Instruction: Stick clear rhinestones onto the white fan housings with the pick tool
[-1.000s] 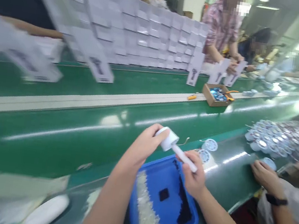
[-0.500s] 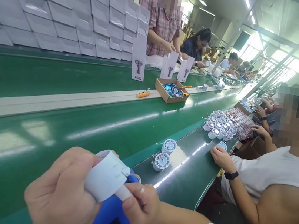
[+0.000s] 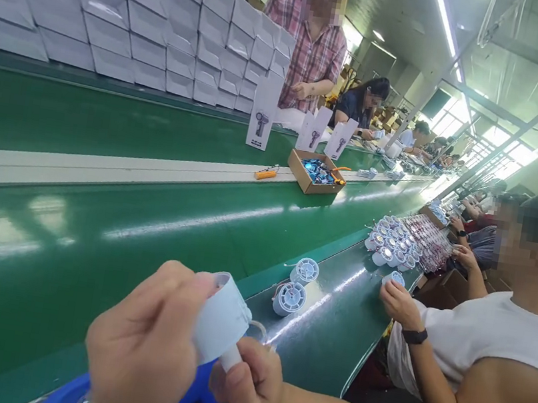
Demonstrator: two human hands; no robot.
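A pale blue plastic cylinder housing (image 3: pixel 223 326), open at the end I can see, is gripped by my left hand (image 3: pixel 147 338), its fingers wrapped round the left side. My right hand (image 3: pixel 249 380) pinches a short white rod (image 3: pixel 230 357) whose far end meets the lower right side of the housing; whether it goes inside is hidden. A thin pale wire (image 3: pixel 259 327) loops out beside the housing, above my right fingers. Directly below both hands is a blue container (image 3: pixel 68 394) with a black patch.
Two ribbed fan units (image 3: pixel 291 298) stand on the dark green bench. A co-worker in a white top (image 3: pixel 529 321) handles another beside many clustered units (image 3: pixel 391 243). Across the green belt are a cardboard box (image 3: pixel 316 176), an orange tool (image 3: pixel 265 175) and stacked white boxes (image 3: pixel 173 32).
Both my hands are still on the housing and rod; the housing has shifted right in view and turned slightly. Across the belt, the person in plaid has drawn their hands back.
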